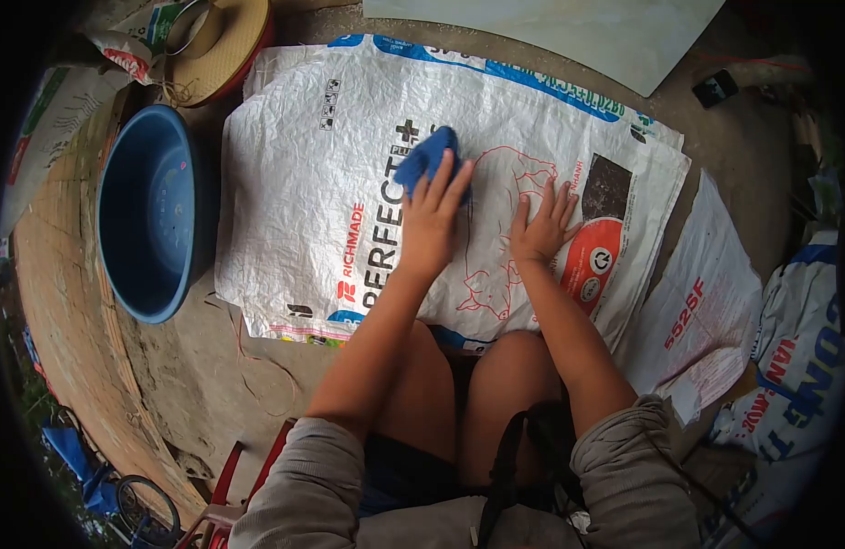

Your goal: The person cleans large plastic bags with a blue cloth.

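Note:
A white woven feed sack (294, 192) with red and black print lies flat on the ground in front of my knees. My left hand (432, 215) presses a blue cloth (425, 157) against the sack, near its middle; the cloth sticks out beyond my fingertips. My right hand (543, 225) lies flat on the sack with fingers spread, just right of the left hand, over a red pig outline, and holds nothing.
A blue plastic basin (148, 215) stands to the left of the sack. A woven hat (223, 41) lies at the top left. More printed sacks (706, 311) lie at the right, a pale sheet (615, 32) at the top.

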Tool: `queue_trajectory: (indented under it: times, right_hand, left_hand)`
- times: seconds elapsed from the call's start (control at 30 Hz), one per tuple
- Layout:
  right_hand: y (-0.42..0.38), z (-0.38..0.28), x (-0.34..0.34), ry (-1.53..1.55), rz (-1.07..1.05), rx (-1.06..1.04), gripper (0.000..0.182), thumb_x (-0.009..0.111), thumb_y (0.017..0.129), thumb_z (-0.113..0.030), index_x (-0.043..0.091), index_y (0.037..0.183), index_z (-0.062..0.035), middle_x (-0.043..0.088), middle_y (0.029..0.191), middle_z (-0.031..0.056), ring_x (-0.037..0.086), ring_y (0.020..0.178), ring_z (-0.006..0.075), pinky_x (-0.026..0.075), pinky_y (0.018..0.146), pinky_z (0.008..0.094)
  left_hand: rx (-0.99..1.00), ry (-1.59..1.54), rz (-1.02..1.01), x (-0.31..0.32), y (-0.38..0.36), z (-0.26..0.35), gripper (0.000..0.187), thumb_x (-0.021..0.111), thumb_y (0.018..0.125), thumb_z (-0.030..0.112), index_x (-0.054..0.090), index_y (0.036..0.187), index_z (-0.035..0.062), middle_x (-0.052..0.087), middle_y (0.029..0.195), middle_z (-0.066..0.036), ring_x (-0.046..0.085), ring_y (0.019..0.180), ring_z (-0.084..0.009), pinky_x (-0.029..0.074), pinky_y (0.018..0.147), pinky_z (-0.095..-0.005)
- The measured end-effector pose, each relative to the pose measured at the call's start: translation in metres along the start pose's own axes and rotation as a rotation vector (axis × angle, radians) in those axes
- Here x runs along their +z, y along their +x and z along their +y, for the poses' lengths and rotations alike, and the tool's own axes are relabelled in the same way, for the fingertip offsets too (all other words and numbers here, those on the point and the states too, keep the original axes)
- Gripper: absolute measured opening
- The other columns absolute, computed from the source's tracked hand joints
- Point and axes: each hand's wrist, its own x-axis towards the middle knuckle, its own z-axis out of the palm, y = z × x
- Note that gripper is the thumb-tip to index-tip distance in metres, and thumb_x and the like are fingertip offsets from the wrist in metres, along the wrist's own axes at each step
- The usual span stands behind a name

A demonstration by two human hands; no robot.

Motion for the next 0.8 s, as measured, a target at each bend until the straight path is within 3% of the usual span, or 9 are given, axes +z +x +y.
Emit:
queue_trajectory:
  times: [0.07, 0.1, 0.2, 0.27, 0.47, 0.53, 0.63, 0.73, 0.8]
  right_hand:
    - [-0.001, 0.001, 0.001, -0.079, -0.070, 0.017, 0.063, 0.052, 0.093, -0.045, 0.038, 0.149, -0.0203, 0.029, 0.158, 0.0119, 0.020, 0.147, 0.0364, 0.011, 0.110, 0.0704]
    - [-0.001, -0.001, 0.002, -0.078, -0.069, 0.016, 0.063, 0.052, 0.093, -0.045, 0.038, 0.149, -0.0203, 0.029, 0.158, 0.0119, 0.020, 0.147, 0.0364, 0.011, 0.110, 0.0704]
    - [0.003, -0.002, 0.002, -0.010, -0.046, 0.064, 0.062, 0.052, 0.093, -0.044, 0.039, 0.148, -0.0208, 0.029, 0.158, 0.0115, 0.020, 0.147, 0.0361, 0.011, 0.110, 0.0702]
    - [0.000, -0.002, 0.002, 0.010, -0.005, 0.022, 0.060, 0.049, 0.094, -0.043, 0.041, 0.147, -0.0168, 0.029, 0.158, 0.0139, 0.020, 0.147, 0.0377, 0.008, 0.110, 0.0705]
    - [0.001, -0.001, 0.001, 0.016, -0.010, 0.017, 0.060, 0.049, 0.094, -0.043, 0.041, 0.147, -0.0154, 0.029, 0.157, 0.0147, 0.020, 0.147, 0.0378, 0.008, 0.110, 0.0700]
    - [0.000, -0.001, 0.000, 0.032, -0.014, 0.015, 0.061, 0.049, 0.093, -0.044, 0.041, 0.147, -0.0156, 0.029, 0.157, 0.0145, 0.020, 0.147, 0.0379, 0.007, 0.110, 0.0698]
    - [0.001, -0.001, 0.000, 0.024, -0.021, 0.018, 0.062, 0.049, 0.093, -0.044, 0.041, 0.147, -0.0156, 0.029, 0.157, 0.0146, 0.020, 0.147, 0.0379, 0.007, 0.110, 0.0695]
    - [0.000, -0.001, 0.000, 0.018, 0.001, 0.009, 0.061, 0.049, 0.093, -0.045, 0.041, 0.147, -0.0157, 0.029, 0.157, 0.0145, 0.020, 0.147, 0.0378, 0.008, 0.110, 0.0696]
    - [0.001, -0.002, 0.000, 0.023, 0.004, 0.007, 0.061, 0.049, 0.093, -0.044, 0.041, 0.147, -0.0154, 0.029, 0.157, 0.0145, 0.020, 0.147, 0.0380, 0.008, 0.110, 0.0697]
  left_hand:
    - [0.245, 0.079, -0.244, 0.060, -0.007, 0.022, 0.061, 0.055, 0.093, 0.027, 0.036, 0.150, 0.0297, 0.032, 0.158, -0.001, 0.034, 0.142, -0.0292, 0.011, 0.112, -0.0700]
    - [0.356, 0.184, -0.206, 0.080, -0.009, 0.019, 0.057, 0.053, 0.093, 0.043, 0.040, 0.148, 0.0327, 0.033, 0.157, 0.004, 0.030, 0.144, -0.0267, 0.006, 0.110, -0.0731]
    - [0.339, 0.102, -0.148, 0.076, 0.020, -0.005, 0.053, 0.050, 0.093, 0.050, 0.045, 0.144, 0.0360, 0.035, 0.156, 0.005, 0.028, 0.145, -0.0247, 0.005, 0.110, -0.0732]
    - [0.277, 0.245, -0.046, 0.062, 0.040, -0.029, 0.051, 0.059, 0.089, 0.042, 0.051, 0.139, 0.0348, 0.040, 0.152, 0.005, 0.033, 0.143, -0.0240, 0.008, 0.111, -0.0720]
    - [-0.050, 0.630, 0.164, -0.043, 0.071, -0.176, 0.050, 0.056, 0.092, 0.033, 0.047, 0.141, 0.0355, 0.039, 0.153, 0.010, 0.033, 0.143, -0.0204, 0.011, 0.112, -0.0682]
    - [-0.166, 0.667, 0.199, -0.070, 0.060, -0.202, 0.052, 0.055, 0.092, 0.024, 0.045, 0.142, 0.0368, 0.036, 0.154, 0.014, 0.031, 0.145, -0.0200, 0.023, 0.108, -0.0689]
    - [-0.273, 0.693, 0.255, -0.081, 0.040, -0.205, 0.050, 0.056, 0.093, 0.016, 0.049, 0.141, 0.0293, 0.042, 0.152, 0.007, 0.038, 0.140, -0.0227, 0.034, 0.107, -0.0601]
    - [-0.239, 0.395, 0.643, -0.065, 0.031, -0.154, 0.040, 0.054, 0.091, 0.002, 0.056, 0.131, 0.0037, 0.060, 0.132, -0.013, 0.059, 0.119, -0.0300, 0.046, 0.099, -0.0384]
    - [-0.139, 0.144, 0.399, -0.043, 0.026, -0.081, 0.042, 0.054, 0.092, 0.004, 0.053, 0.134, 0.0041, 0.061, 0.132, -0.012, 0.059, 0.120, -0.0274, 0.047, 0.095, -0.0410]
